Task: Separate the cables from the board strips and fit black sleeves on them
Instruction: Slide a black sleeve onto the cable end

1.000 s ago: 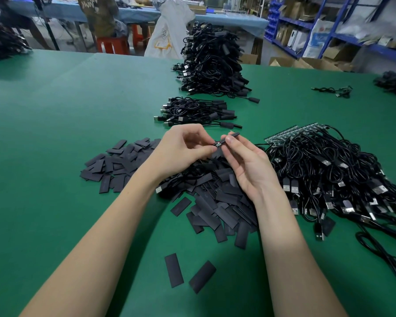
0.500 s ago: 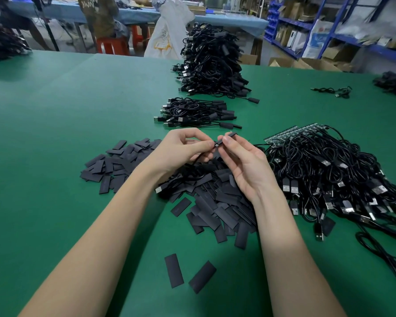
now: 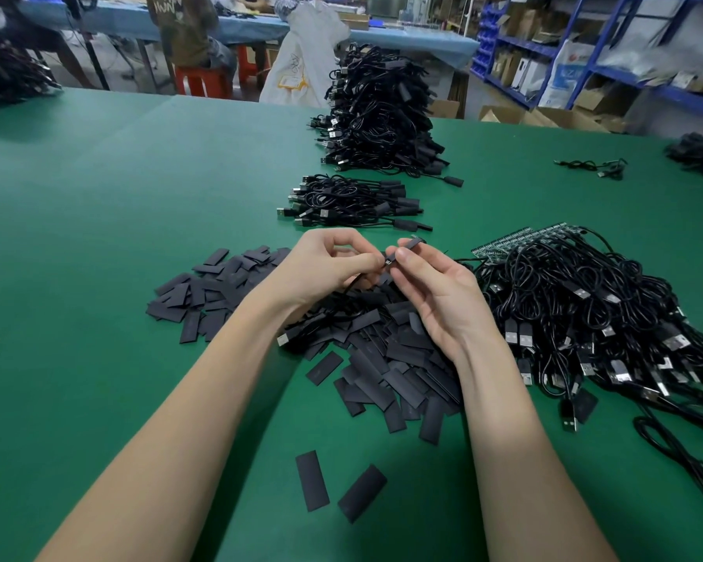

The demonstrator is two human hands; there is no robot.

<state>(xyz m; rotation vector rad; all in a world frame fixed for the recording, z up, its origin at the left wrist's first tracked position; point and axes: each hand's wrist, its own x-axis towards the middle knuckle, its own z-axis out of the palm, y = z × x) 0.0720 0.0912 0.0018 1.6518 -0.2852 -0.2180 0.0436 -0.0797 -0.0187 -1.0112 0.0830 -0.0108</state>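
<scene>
My left hand (image 3: 325, 269) pinches the end of a black cable (image 3: 321, 324) whose USB plug trails onto the table below my wrist. My right hand (image 3: 435, 290) pinches a black sleeve (image 3: 408, 246) at the cable's tip, held above a spread of flat black sleeves (image 3: 386, 358). The two hands meet at the fingertips. A tangled heap of black cables (image 3: 585, 314) lies to the right, still joined to green board strips (image 3: 516, 241) at its far edge.
A small bundle of sleeved cables (image 3: 350, 202) and a tall stack of them (image 3: 378, 115) lie beyond my hands on the green table (image 3: 98, 237). Two loose sleeves (image 3: 333, 488) lie near the front. People sit at a blue table behind; shelving stands at the right.
Both hands stay together at the same spot; the fingers have shifted slightly as the sleeve is worked along the cable's tip.
</scene>
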